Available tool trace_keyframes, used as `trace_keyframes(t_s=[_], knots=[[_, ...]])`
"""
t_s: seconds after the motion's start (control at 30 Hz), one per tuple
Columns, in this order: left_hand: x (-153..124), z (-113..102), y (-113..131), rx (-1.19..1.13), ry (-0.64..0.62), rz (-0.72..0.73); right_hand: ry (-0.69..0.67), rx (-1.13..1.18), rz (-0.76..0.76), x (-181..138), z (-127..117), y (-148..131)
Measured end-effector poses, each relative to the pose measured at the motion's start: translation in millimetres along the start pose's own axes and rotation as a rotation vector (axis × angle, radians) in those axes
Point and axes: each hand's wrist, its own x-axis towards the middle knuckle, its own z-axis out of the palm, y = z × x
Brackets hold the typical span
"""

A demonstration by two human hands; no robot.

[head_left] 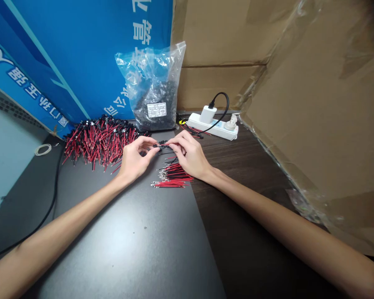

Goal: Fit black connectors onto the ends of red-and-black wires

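Both hands meet mid-table: the left hand (134, 160) pinches one end of a thin black wire (162, 145) between thumb and forefinger, and the right hand (190, 155) pinches the other end, fingertips closed tight. The wire hangs just above the red bundle (173, 177). The big pile (99, 139) lies to the left and the bag (154, 91) behind.

Clear plastic bag (152, 89) of small black parts, upright against blue carton (65, 54). White power strip (213, 126) just right of it, charger (207, 114) plugged in. Brown cardboard (314, 104) at right. Black cable (55, 195) along left of worktop (137, 249).
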Motion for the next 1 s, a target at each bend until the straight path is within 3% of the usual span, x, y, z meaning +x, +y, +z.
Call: trace_keyframes(t_s=[0.6,1.0], knots=[[0.3,0.2,2.7,-0.001,-0.010,0.002,0.004,-0.023,0.007,-0.3,-0.2,0.4],[-1.6,0.9,4.7,-0.009,-0.018,0.013,-0.062,0.009,-0.007,-0.3,-2.0,-0.3]])
